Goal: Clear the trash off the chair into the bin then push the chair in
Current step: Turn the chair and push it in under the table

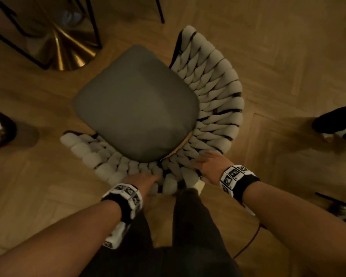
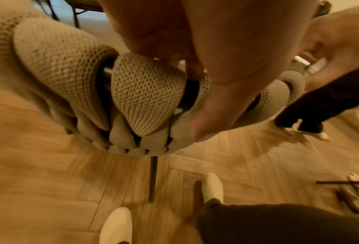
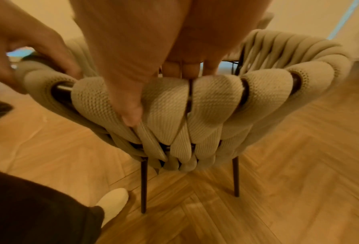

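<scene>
Wood floor (image 1: 288,56), chair (image 1: 136,108) seat bare, bin (image 1: 0,128) far left probably holds trash; my left hand (image 1: 146,181) and right hand (image 1: 212,166) grasp backrest (image 1: 218,92), push left.

Black wristbands (image 1: 246,186) with checkered marker blocks.

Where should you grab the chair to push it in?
Grab the chair by the top rim of its woven backrest, coming from behind. The rim curves round like a handle, and the left hand and right hand already wrap it there.
</scene>
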Available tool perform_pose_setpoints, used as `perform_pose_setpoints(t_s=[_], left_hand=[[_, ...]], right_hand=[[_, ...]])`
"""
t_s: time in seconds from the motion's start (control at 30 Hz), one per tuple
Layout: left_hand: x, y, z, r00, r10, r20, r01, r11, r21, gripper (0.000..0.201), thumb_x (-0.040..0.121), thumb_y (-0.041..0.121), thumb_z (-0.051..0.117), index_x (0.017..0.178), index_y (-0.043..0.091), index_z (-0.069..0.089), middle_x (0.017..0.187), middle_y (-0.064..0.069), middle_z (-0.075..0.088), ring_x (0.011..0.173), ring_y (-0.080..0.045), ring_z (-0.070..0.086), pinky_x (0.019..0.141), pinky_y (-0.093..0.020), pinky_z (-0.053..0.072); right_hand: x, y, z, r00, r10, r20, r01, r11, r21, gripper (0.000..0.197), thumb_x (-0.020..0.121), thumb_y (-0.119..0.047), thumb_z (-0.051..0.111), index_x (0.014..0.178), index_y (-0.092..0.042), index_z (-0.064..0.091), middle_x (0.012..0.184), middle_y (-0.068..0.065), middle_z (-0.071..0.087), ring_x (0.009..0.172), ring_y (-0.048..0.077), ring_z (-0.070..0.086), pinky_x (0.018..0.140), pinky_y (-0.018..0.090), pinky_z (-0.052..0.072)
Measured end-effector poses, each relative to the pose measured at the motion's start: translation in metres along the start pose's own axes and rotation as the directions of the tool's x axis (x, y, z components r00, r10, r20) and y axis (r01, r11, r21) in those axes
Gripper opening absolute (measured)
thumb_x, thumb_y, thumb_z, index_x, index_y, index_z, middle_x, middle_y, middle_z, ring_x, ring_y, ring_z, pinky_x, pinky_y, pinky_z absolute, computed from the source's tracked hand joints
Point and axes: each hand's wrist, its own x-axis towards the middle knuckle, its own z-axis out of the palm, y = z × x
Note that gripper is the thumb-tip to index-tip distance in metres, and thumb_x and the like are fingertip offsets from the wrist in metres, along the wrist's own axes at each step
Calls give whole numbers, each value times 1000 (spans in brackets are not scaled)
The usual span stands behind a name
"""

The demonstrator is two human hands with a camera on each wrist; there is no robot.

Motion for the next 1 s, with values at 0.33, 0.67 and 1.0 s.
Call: perform_pose_setpoints(t_s=[0.33,0.67,1.0], left_hand=[[28,71,20,904,-411,-116,398,910,-119,123,41,100,15,139,26,27,146,-4,39,131,-28,38,111,-49,26],[57,109,20,774,-496,-394,421,867,-266,94,49,99,27,122,43,46,115,11,67,113,-18,57,96,-40,48],[6,11,14,790,-485,-375,440,875,-205,104,42,103,19,120,41,50,115,11,67,115,-21,56,94,-40,48]], right_hand=[[17,157,-28,961,-275,-20,257,919,-299,74,79,-73,43,139,-29,39,137,1,52,127,24,44,110,41,30],[54,166,-39,916,-376,140,399,817,-416,115,49,-99,12,122,-23,57,105,2,68,85,25,62,73,40,55],[89,84,-70,932,-345,107,361,871,-333,113,42,-104,10,94,-22,67,76,0,68,65,21,62,62,37,56]])
